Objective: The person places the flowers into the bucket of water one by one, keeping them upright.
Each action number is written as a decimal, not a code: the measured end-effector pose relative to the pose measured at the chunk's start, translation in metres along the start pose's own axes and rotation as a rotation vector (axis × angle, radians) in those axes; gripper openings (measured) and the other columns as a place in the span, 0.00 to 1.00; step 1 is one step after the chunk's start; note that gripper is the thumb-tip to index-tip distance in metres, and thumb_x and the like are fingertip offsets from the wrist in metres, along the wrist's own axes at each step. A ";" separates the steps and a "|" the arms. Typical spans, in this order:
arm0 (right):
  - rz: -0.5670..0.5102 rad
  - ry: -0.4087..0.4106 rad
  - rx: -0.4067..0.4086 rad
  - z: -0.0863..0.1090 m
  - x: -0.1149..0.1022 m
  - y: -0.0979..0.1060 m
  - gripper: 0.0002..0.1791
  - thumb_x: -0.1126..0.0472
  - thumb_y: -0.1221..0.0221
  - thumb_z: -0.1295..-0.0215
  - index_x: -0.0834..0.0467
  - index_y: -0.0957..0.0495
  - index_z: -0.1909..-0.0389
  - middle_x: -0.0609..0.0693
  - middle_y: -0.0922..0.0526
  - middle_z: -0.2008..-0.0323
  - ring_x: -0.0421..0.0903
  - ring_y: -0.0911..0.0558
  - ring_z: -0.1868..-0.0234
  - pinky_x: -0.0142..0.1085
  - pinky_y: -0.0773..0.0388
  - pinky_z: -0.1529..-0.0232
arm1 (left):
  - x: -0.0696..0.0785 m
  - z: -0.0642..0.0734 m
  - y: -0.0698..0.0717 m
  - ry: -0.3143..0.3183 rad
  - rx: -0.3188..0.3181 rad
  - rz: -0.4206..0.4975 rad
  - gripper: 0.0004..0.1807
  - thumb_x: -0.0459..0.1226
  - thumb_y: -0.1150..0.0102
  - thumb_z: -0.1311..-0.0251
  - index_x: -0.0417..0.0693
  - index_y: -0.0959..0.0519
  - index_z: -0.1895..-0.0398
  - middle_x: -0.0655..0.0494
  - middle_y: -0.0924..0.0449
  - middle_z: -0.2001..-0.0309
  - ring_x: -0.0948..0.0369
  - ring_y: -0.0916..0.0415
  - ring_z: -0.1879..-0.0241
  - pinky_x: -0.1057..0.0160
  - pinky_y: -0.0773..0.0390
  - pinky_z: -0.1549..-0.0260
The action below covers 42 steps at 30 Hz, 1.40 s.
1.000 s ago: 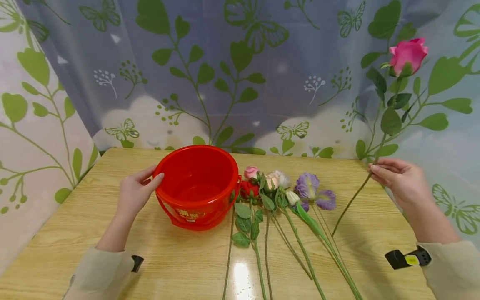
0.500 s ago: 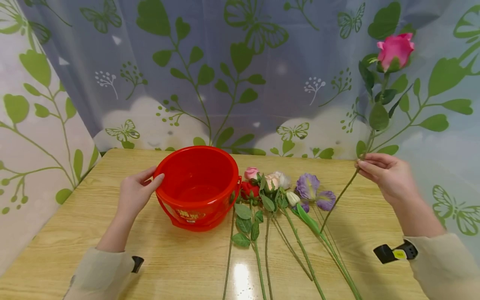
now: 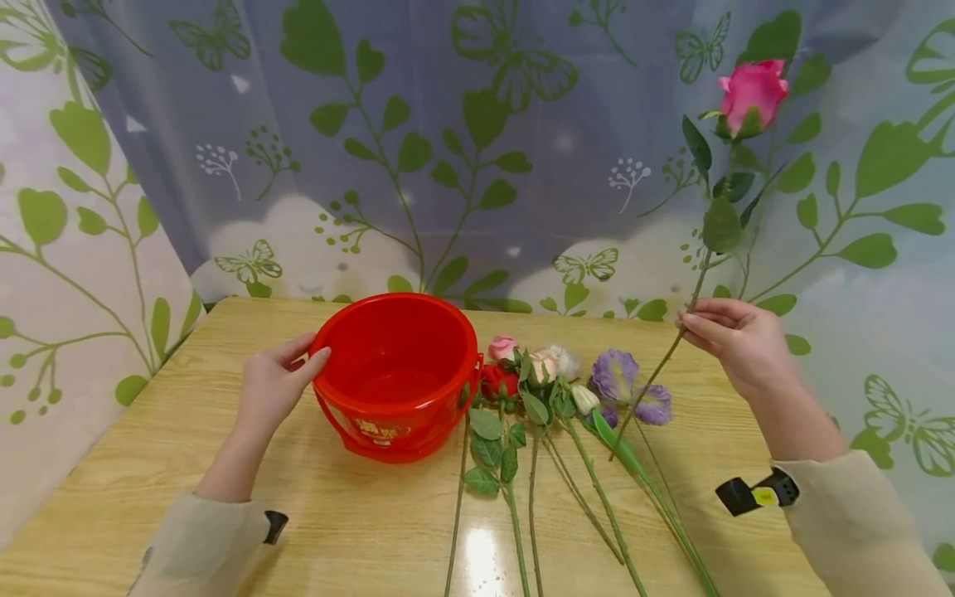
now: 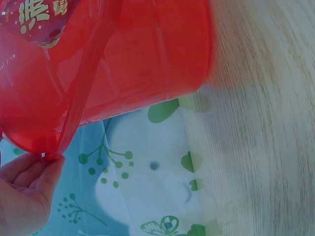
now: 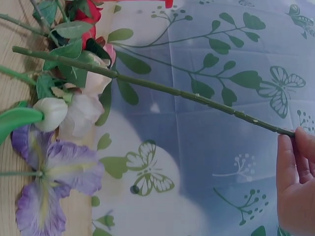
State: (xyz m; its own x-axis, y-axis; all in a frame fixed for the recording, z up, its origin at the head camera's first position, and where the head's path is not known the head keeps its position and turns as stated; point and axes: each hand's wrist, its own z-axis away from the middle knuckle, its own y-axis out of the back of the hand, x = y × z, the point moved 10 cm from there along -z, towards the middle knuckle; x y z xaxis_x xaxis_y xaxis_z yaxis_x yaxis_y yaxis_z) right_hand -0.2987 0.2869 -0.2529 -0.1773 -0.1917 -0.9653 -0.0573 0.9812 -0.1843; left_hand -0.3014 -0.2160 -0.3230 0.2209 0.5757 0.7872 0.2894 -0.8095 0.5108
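Note:
My right hand (image 3: 739,344) pinches the green stem of a pink rose (image 3: 752,98) between thumb and fingers. The rose stands tilted, its bloom high at the upper right and its bare stem end slanting down to the left over the lying flowers. In the right wrist view the stem (image 5: 177,92) runs from the fingertips across to the left. A red bucket (image 3: 395,431) stands upright on the table, with nothing seen inside. At its left rim my left hand (image 3: 276,385) grips the edge, thumb over the rim; in the left wrist view the fingers touch the rim by the handle (image 4: 81,88).
Several flowers lie right of the bucket: a red rose (image 3: 498,380), a pale peach rose (image 3: 545,362), a white tulip (image 3: 584,400) and a purple iris (image 3: 615,375). Their stems point toward the table's front edge. A patterned curtain (image 3: 418,166) hangs behind the wooden table (image 3: 358,531).
My right hand has moved left with the pink rose, bringing its stem end over the tulip and iris. The left hand keeps its place on the bucket rim.

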 end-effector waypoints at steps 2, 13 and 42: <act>-0.013 0.002 -0.015 -0.001 0.001 -0.005 0.05 0.72 0.40 0.48 0.62 0.21 0.70 0.52 0.20 0.71 0.43 0.19 0.67 0.31 0.23 0.63 | 0.000 0.000 0.000 -0.002 -0.002 0.001 0.29 0.48 0.45 0.45 0.34 0.28 0.48 0.38 0.28 0.51 0.45 0.27 0.56 0.55 0.24 0.64; -0.080 0.012 -0.061 -0.009 0.005 -0.028 0.06 0.73 0.42 0.47 0.62 0.21 0.70 0.52 0.20 0.72 0.44 0.19 0.68 0.31 0.23 0.64 | -0.001 -0.001 0.000 -0.011 -0.012 -0.007 0.29 0.48 0.45 0.44 0.33 0.28 0.48 0.37 0.28 0.51 0.45 0.27 0.56 0.55 0.25 0.65; -0.181 0.057 -0.104 -0.021 0.012 -0.069 0.07 0.75 0.44 0.46 0.63 0.23 0.68 0.52 0.20 0.72 0.45 0.19 0.68 0.33 0.22 0.64 | -0.009 -0.004 -0.006 0.037 -0.144 0.105 0.30 0.46 0.45 0.43 0.35 0.34 0.42 0.39 0.32 0.45 0.48 0.33 0.47 0.58 0.28 0.56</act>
State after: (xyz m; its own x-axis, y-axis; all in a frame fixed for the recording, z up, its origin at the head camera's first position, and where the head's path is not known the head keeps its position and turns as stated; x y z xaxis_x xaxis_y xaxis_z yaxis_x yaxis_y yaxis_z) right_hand -0.3174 0.2160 -0.2481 -0.2097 -0.3681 -0.9058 -0.1941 0.9237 -0.3304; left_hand -0.3087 -0.2167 -0.3325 0.2075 0.4850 0.8495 0.1300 -0.8744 0.4675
